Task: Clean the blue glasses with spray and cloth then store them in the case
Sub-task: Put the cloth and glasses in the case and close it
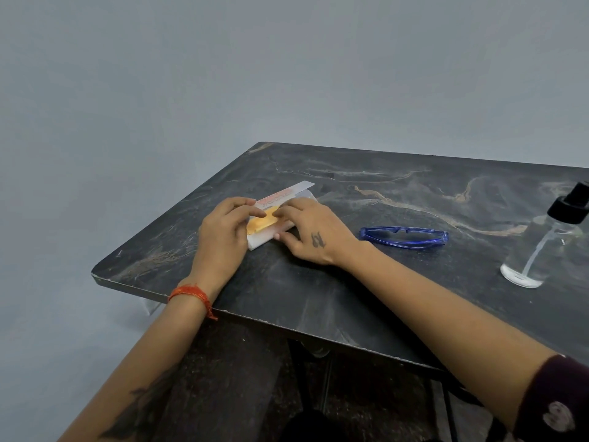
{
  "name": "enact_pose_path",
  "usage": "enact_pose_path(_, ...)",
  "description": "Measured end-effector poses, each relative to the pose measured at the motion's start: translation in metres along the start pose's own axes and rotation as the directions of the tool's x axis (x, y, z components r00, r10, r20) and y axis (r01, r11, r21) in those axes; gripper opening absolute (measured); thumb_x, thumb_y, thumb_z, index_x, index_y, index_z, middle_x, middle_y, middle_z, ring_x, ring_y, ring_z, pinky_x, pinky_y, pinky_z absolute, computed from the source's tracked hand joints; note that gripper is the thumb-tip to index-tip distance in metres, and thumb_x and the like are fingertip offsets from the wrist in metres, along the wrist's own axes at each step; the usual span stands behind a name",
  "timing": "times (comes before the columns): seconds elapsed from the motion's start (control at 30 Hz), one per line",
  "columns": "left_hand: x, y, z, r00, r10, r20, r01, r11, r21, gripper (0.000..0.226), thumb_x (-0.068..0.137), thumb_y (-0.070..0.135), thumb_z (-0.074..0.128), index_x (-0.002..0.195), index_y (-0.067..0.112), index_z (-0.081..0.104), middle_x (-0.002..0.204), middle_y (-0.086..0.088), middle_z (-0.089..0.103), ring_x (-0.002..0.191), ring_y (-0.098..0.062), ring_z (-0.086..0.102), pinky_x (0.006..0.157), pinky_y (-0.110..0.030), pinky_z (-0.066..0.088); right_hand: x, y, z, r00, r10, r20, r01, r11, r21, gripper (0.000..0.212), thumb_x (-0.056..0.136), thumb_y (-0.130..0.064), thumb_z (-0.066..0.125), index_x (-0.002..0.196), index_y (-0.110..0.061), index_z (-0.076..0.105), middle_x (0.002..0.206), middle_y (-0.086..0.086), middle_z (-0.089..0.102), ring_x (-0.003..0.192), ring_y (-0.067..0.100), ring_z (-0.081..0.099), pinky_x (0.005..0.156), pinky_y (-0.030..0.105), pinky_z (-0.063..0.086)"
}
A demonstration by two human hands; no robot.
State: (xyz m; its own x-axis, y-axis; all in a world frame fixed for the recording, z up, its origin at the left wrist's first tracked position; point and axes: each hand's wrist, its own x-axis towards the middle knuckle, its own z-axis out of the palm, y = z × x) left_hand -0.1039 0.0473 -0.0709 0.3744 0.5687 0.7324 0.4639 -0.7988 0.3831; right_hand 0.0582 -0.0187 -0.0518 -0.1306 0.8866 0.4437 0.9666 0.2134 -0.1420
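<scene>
head view shows both hands at the open white case (280, 215) on the dark surface (318, 291): left hand (223, 231) steadies its end, right hand (306, 231) pinches the yellow cloth (262, 221) inside. blue glasses (404, 237) lie folded nearby, spray bottle (541, 244) farther right. tugging hard could slide the light case off the near edge.

dark marble table (350, 282), grey wall (223, 74)

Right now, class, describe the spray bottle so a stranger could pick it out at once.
Start at the dark marbled table and follow it to its right end, past the blue glasses. The spray bottle stands there upright, apart from everything else. It alone is clear, with a black pump top.
</scene>
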Motion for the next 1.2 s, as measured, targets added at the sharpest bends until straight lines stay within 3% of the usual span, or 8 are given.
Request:
enact_pose_path(0.2, 0.001, 0.001, 0.001, 1.000, 0.005, -0.008, -0.005, 1.000, -0.001, 0.034, 0.078, -0.015, 0.053, 0.088, 0.011, 0.072, 0.106, -0.009, 0.066, 0.100, -0.023, 0.061, 0.084, -0.021, 0.040, 0.004, -0.020, 0.008, 0.994, -0.010, 0.105, 0.006, 0.999, 0.034, 0.048, 0.089, -0.036, 0.056, 0.127, -0.006, 0.051, 0.119, 0.012, 0.059, 0.112, 0.026, 0.049, 0.094, 0.033, 0.037)
enact_pose_path(0.53, 0.001, 0.002, -0.001, 1.000, 0.023, 0.008, -0.023, 1.000, -0.014, 0.032, 0.079, -0.013, 0.055, 0.092, 0.011, 0.072, 0.110, -0.009, 0.065, 0.102, -0.021, 0.060, 0.087, -0.017, 0.039, 0.001, -0.017, 0.004, 0.996, -0.004, 0.086, -0.006, 0.994, 0.110, 0.044, 0.089, -0.030, 0.058, 0.127, -0.007, 0.054, 0.120, 0.010, 0.056, 0.109, 0.025, 0.052, 0.093, 0.034, 0.041)
enact_pose_path(0.67, 0.002, 0.001, -0.001, 0.999, 0.043, 0.030, -0.042, 0.998, -0.045, 0.026, 0.083, 0.002, 0.058, 0.102, 0.016, 0.069, 0.114, -0.002, 0.064, 0.106, -0.010, 0.055, 0.091, -0.006, 0.033, -0.004, -0.009, -0.001, 0.996, 0.059, 0.066, -0.062, 0.997, 0.048, 0.050, 0.090, -0.030, 0.056, 0.134, -0.009, 0.048, 0.129, 0.009, 0.054, 0.119, 0.023, 0.047, 0.096, 0.031, 0.037)
enact_pose_path(0.8, 0.003, 0.002, -0.003, 0.998, 0.030, 0.060, -0.025, 0.996, -0.083, 0.026, 0.087, 0.023, 0.060, 0.113, 0.017, 0.065, 0.112, 0.006, 0.064, 0.101, 0.007, 0.048, 0.083, 0.000, 0.033, -0.007, -0.005, 0.002, 0.988, 0.086, 0.127, -0.088, 0.996, 0.012, 0.055, 0.093, -0.033, 0.051, 0.139, -0.007, 0.040, 0.143, 0.009, 0.041, 0.133, 0.022, 0.034, 0.107, 0.032, 0.028)
enact_pose_path(0.9, 0.004, 0.002, -0.001, 0.996, -0.072, 0.056, 0.078, 0.991, -0.109, 0.024, 0.091, 0.022, 0.058, 0.111, 0.015, 0.066, 0.110, 0.001, 0.067, 0.098, -0.004, 0.055, 0.081, -0.006, 0.037, -0.008, -0.005, 0.002, 0.984, 0.086, 0.158, -0.087, 0.996, -0.002, 0.057, 0.095, -0.034, 0.047, 0.143, -0.007, 0.032, 0.149, 0.009, 0.034, 0.138, 0.021, 0.027, 0.111, 0.030, 0.021)
enact_pose_path(1.0, 0.007, 0.003, -0.001, 0.972, -0.218, 0.084, 0.228, 0.963, -0.146, 0.026, 0.093, 0.029, 0.053, 0.111, 0.017, 0.066, 0.098, 0.005, 0.066, 0.079, -0.005, 0.055, 0.067, -0.001, 0.035, -0.008, -0.006, 0.003, 0.979, 0.088, 0.181, -0.086, 0.996, -0.017, 0.057, 0.097, -0.033, 0.043, 0.145, -0.006, 0.028, 0.151, 0.010, 0.030, 0.140, 0.020, 0.023, 0.112, 0.029, 0.017)
enact_pose_path(1.07, 0.008, 0.003, 0.000, 0.948, -0.297, 0.112, 0.314, 0.929, -0.194, 0.027, 0.093, 0.034, 0.050, 0.111, 0.020, 0.064, 0.094, 0.007, 0.063, 0.077, -0.009, 0.055, 0.063, -0.003, 0.035, -0.008, -0.007, 0.004, 0.978, 0.091, 0.186, -0.087, 0.996, -0.027, 0.056, 0.098, -0.032, 0.041, 0.146, -0.006, 0.026, 0.152, 0.010, 0.028, 0.140, 0.020, 0.022, 0.113, 0.028, 0.015)
enact_pose_path(1.2, 0.016, -0.005, 0.009, 0.858, -0.484, 0.169, 0.511, 0.781, -0.358, 0.031, 0.092, 0.048, 0.046, 0.098, 0.023, 0.063, 0.095, 0.005, 0.064, 0.090, -0.013, 0.057, 0.076, -0.018, 0.043, -0.009, -0.009, 0.007, 0.978, 0.094, 0.184, -0.089, 0.995, -0.040, 0.055, 0.099, -0.031, 0.038, 0.146, -0.006, 0.025, 0.152, 0.009, 0.026, 0.141, 0.020, 0.020, 0.112, 0.026, 0.012)
